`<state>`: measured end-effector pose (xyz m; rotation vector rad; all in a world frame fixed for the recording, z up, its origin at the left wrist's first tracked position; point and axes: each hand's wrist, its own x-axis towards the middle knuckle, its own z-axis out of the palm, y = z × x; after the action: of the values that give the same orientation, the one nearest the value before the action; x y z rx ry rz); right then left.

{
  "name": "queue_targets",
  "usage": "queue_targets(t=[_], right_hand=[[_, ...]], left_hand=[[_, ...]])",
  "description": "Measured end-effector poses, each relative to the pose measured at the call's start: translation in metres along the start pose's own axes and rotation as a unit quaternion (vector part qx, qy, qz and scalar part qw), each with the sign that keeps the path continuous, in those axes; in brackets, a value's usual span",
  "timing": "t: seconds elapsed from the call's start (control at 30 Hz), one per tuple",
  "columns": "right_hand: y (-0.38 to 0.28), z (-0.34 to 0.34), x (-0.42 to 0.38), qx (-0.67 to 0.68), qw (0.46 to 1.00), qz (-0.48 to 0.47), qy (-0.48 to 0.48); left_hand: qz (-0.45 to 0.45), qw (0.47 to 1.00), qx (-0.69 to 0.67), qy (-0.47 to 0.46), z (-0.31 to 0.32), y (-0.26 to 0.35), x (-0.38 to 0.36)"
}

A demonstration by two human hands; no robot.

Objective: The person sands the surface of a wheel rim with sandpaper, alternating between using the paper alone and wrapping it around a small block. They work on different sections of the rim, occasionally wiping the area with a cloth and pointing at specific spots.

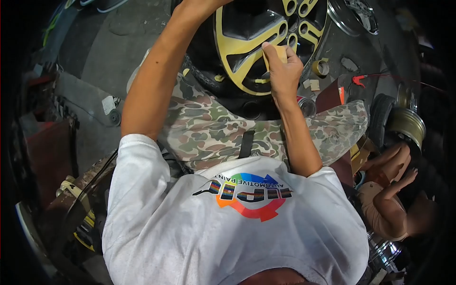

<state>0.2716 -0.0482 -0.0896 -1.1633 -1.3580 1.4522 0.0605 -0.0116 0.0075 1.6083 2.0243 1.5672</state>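
A black alloy wheel rim (pixel 244 28) with pale yellow covering on its spokes and outer lip stands before my knees, with a dark tire around it. My right hand (pixel 285 71) pinches a piece of yellow masking tape (pixel 280 53) between thumb and fingers, against a spoke near the lower part of the rim. At the top edge, my left hand (pixel 209 4) reaches to the upper left of the wheel; its fingers lie outside the view, so its grip is hidden.
A tape roll (pixel 321 68) and a can (pixel 307 105) are right of the wheel. A red air blow gun (pixel 359 80) lies beyond. More rims (pixel 406 126) stand at the right, near a seated person (pixel 387 199). Tools and a cable are at left.
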Motion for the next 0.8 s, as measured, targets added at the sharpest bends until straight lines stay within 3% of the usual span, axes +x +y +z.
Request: queue_targets(t=[0.07, 0.1, 0.23, 0.33, 0.43, 0.57, 0.7, 0.8], right_hand=[[-0.002, 0.005, -0.006, -0.015, 0.999, 0.030, 0.002], [-0.003, 0.007, -0.015, -0.069, 0.998, 0.001, -0.011], [0.002, 0.015, -0.037, 0.006, 0.999, 0.006, -0.037], [0.009, 0.013, -0.039, -0.037, 0.995, -0.061, -0.072], [0.011, 0.005, -0.023, -0.055, 0.997, -0.044, -0.044], [0.018, -0.013, 0.030, 0.042, 0.999, -0.005, 0.022], [0.016, -0.003, 0.027, 0.041, 0.996, 0.018, 0.077], [0.009, 0.001, 0.004, 0.062, 0.996, 0.056, 0.027]], left_hand=[[0.016, 1.000, 0.005, 0.011, 0.000, -0.003, 0.000], [0.028, 0.999, 0.010, 0.017, 0.001, -0.003, -0.001], [0.024, 1.000, 0.002, 0.007, 0.003, -0.004, -0.001], [0.062, 0.998, -0.016, 0.017, 0.007, -0.009, 0.003], [0.060, 0.998, -0.004, 0.017, 0.004, -0.006, 0.000], [0.029, 0.999, -0.022, 0.002, 0.005, -0.002, 0.003], [0.028, 1.000, -0.010, 0.011, 0.003, -0.004, 0.002], [0.037, 0.999, -0.020, 0.012, 0.006, -0.006, 0.001]])
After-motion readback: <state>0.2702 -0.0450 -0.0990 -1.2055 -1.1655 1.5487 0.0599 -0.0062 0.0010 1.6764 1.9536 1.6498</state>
